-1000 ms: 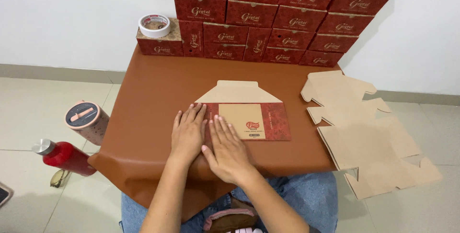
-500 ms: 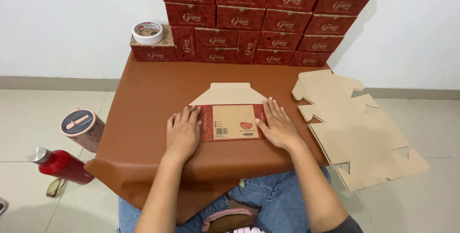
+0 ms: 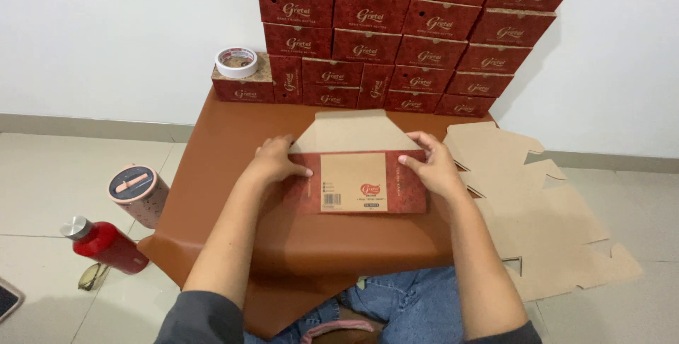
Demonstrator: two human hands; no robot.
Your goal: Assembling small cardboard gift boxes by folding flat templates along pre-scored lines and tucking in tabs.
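Note:
A flat, partly folded cardboard box, red outside and brown inside, lies on the brown table in front of me. My left hand presses on its left end, fingers spread over the red panel. At the right end, my right hand grips the edge with thumb on the red panel. A brown flap of the box points away from me toward the wall.
Several red assembled boxes are stacked against the wall, with a roll of tape on the leftmost one. A pile of flat brown box blanks lies to the right. On the floor at left stand a round container and a red bottle.
Both hands have moved apart from the box's near middle to its two ends, and the red panel now lies folded flat across the brown sheet.

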